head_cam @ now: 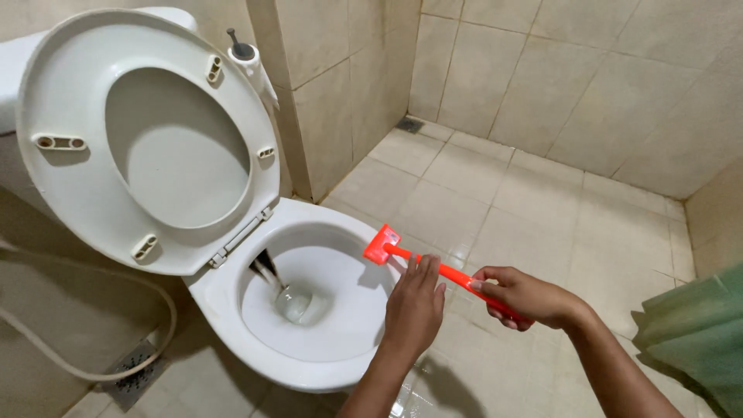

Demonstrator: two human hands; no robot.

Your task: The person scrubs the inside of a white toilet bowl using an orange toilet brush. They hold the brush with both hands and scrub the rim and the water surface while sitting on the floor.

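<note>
Right hand: my right hand (520,298) is curled around the rear of the orange brush handle (457,276); the handle's end is hidden inside the fist.
Left hand: my left hand (415,306) is flat with fingers pressed together, its fingertips touching the handle from below, over the right rim of the toilet bowl (309,379).
Brush head: the orange brush head (381,244) hovers above the bowl's right rim; I cannot make out any bristles.
Bowl: water (298,304) sits at the bottom, and a dark streak above it is hard to read.
Seat: the raised seat (54,186) leans against the cistern, which is cut off at the upper left.
Floor: a hose (93,377) curves towards a drain grate (133,370) at the lower left edge; a green cloth (696,333) is cut off on the right.
</note>
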